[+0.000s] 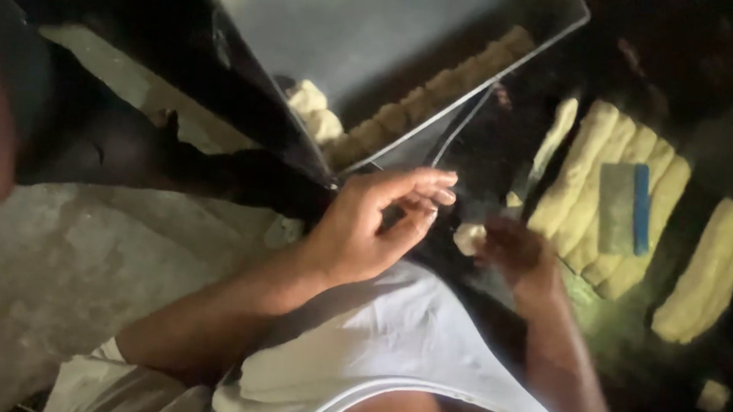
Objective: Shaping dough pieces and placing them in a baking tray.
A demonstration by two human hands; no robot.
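Single head view, steep downward tilt, close over wearer's own chest and forearms. Metal tray (380, 33) far centre, dough logs (612, 190) right (dim there), concrete floor (56, 269) near left.

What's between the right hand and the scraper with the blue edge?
In the head view, pale dough logs lie side by side between the right hand and the scraper, which rests on them.

no packages, labels, signs or screens show anywhere in this view.
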